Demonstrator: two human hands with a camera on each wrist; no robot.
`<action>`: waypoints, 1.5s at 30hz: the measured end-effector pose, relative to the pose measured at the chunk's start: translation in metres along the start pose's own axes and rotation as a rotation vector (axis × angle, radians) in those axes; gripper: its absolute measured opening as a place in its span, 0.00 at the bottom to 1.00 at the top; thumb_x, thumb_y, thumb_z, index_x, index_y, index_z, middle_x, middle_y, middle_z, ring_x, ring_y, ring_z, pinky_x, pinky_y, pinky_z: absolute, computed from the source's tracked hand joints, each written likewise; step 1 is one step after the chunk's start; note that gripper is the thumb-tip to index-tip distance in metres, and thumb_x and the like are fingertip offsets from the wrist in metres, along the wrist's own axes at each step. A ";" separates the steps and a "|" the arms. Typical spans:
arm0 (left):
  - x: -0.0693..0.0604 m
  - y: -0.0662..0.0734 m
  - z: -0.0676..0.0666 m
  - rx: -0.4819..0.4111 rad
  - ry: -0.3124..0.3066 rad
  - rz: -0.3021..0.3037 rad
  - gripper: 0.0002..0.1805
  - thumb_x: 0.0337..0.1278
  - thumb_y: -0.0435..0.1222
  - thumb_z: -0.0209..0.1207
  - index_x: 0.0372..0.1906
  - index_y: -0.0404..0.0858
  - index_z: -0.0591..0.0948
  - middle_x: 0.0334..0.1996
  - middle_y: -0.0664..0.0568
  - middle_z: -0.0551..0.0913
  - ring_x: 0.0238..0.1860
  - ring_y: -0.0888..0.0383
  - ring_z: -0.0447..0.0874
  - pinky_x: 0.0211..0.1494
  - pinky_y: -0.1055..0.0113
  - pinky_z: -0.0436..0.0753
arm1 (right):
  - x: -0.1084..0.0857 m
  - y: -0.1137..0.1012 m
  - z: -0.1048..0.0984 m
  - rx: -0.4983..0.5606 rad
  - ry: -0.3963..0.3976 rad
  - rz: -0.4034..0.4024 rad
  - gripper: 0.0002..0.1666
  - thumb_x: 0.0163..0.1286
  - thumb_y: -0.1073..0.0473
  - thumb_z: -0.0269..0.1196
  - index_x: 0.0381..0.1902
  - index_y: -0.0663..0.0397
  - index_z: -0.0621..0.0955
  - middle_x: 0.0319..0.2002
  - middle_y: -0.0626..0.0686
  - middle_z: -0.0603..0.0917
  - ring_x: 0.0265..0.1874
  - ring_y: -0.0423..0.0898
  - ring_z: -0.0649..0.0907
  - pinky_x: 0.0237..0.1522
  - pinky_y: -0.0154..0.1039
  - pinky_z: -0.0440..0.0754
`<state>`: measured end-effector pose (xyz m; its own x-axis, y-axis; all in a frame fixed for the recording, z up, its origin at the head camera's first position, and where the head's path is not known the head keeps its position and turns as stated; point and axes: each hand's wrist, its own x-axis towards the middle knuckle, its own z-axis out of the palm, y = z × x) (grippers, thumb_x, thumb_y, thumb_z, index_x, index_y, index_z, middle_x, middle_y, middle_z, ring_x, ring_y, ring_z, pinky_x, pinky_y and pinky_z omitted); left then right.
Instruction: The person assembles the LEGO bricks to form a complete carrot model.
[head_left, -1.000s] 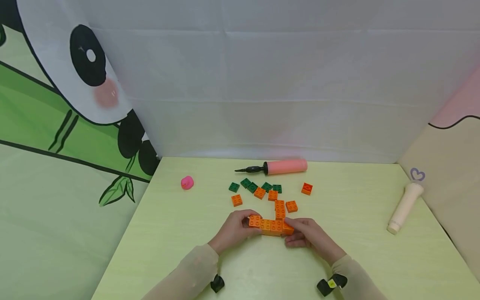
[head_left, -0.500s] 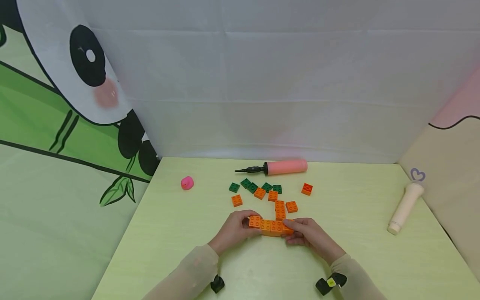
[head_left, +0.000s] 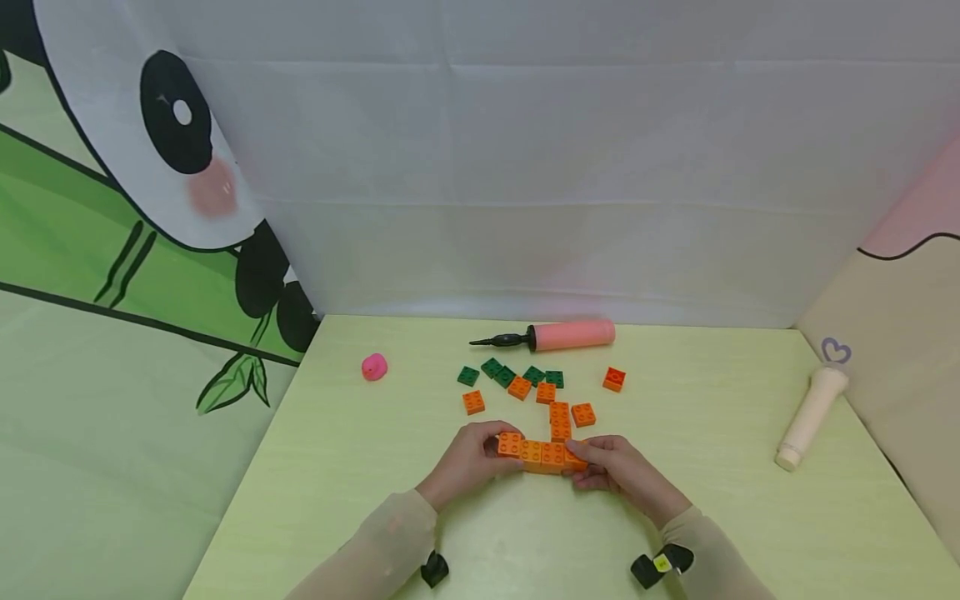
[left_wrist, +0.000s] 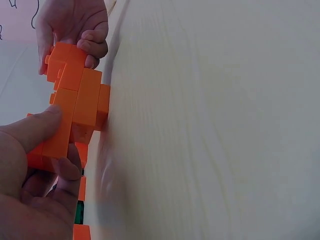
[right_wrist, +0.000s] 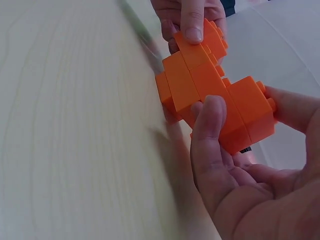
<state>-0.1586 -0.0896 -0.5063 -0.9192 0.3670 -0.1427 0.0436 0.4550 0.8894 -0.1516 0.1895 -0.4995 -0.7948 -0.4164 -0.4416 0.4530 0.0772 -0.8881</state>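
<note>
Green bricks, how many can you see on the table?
5. All lie on the near side of the pump: one green brick at left, a middle pair and a right pair. Any behind the orange build would be hidden.

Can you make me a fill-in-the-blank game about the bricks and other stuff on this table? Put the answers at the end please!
1. The left grip and right grip both hold joined bricks coloured ____.
2. The number of green bricks in the head view is ____.
3. The pink pump has a pointed tip coloured ____.
4. In the head view, the small pink thing lies to the ____ of the pump.

Missing words: orange; five; black; left.
</note>
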 end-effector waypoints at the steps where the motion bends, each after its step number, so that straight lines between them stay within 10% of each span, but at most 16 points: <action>1: 0.000 0.000 0.000 -0.001 -0.001 -0.001 0.17 0.57 0.39 0.77 0.51 0.47 0.88 0.39 0.62 0.85 0.38 0.59 0.80 0.40 0.67 0.81 | 0.000 0.000 0.000 -0.003 -0.002 -0.001 0.27 0.79 0.48 0.63 0.53 0.71 0.83 0.42 0.61 0.89 0.32 0.44 0.87 0.42 0.39 0.87; 35: 0.003 -0.001 0.000 -0.026 -0.010 -0.005 0.17 0.57 0.38 0.76 0.52 0.47 0.88 0.41 0.62 0.86 0.38 0.58 0.81 0.42 0.67 0.82 | -0.003 -0.012 -0.007 -0.258 0.084 -0.009 0.31 0.77 0.38 0.62 0.49 0.64 0.85 0.35 0.57 0.88 0.34 0.53 0.88 0.43 0.46 0.88; 45: 0.003 -0.003 0.001 -0.021 -0.011 -0.007 0.17 0.57 0.38 0.77 0.51 0.47 0.88 0.41 0.61 0.86 0.38 0.58 0.81 0.41 0.66 0.82 | 0.008 -0.012 -0.021 -0.425 0.302 -0.145 0.19 0.79 0.51 0.63 0.49 0.64 0.86 0.36 0.55 0.87 0.35 0.52 0.84 0.36 0.42 0.85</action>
<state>-0.1608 -0.0895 -0.5102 -0.9153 0.3725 -0.1534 0.0290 0.4407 0.8972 -0.1716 0.2044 -0.4952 -0.9460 -0.1761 -0.2720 0.1765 0.4240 -0.8883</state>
